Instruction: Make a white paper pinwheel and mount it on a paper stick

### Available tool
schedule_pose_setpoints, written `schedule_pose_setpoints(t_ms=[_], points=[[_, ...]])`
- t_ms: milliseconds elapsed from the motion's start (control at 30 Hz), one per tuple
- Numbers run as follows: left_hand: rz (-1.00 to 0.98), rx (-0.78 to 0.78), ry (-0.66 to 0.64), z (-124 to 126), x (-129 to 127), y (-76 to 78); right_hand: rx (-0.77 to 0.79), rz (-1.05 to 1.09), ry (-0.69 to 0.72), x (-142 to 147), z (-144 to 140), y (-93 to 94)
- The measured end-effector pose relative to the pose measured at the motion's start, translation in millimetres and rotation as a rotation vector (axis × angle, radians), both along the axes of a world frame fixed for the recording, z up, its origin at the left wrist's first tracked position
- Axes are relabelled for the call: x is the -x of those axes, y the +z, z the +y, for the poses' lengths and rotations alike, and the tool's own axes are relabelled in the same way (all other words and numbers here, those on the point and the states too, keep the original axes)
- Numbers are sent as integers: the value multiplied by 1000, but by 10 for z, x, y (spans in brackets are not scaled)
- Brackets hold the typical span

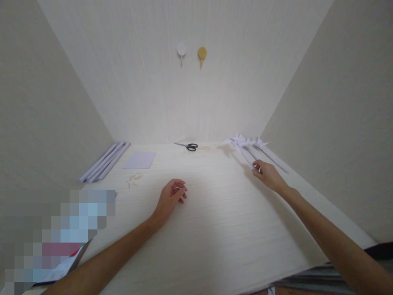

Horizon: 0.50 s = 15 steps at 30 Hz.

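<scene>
- Pale wood-grain desk (pixel 215 229) set in an alcove.
- Cream back wall (pixel 190 98) with a white hook (pixel 181 50) and a yellow hook (pixel 202 53).
- Beige side walls left (pixel 39 114) and right (pixel 346 123).

Scissors (pixel 187 146) lie behind the sheet (pixel 140 160), paper rolls (pixel 104 162) to its left.

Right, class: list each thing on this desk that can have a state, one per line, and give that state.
scissors: shut, lying flat by the back wall
paper pinwheels: lying flat, sticks side by side
right hand: fingers on a pinwheel stick
left hand: loosely curled, holding nothing, on the desk
paper sheet: flat, unfolded
rolled paper sticks: lying together, far left
</scene>
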<state>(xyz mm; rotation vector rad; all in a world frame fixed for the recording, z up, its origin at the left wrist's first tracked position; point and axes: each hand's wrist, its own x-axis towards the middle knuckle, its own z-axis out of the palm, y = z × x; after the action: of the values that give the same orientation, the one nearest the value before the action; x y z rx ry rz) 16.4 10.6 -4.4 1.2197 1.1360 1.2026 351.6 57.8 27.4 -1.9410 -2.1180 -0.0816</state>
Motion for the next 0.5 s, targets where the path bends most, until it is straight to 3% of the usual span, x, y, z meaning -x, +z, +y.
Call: schedule_pose_setpoints(t_ms=[233,500], points=[[6,-3,-14,7,9,-25,55,-86,-76,127,493,-169],[0,7,-26,7,7,-25,118,-145,-159,128,631,-245]])
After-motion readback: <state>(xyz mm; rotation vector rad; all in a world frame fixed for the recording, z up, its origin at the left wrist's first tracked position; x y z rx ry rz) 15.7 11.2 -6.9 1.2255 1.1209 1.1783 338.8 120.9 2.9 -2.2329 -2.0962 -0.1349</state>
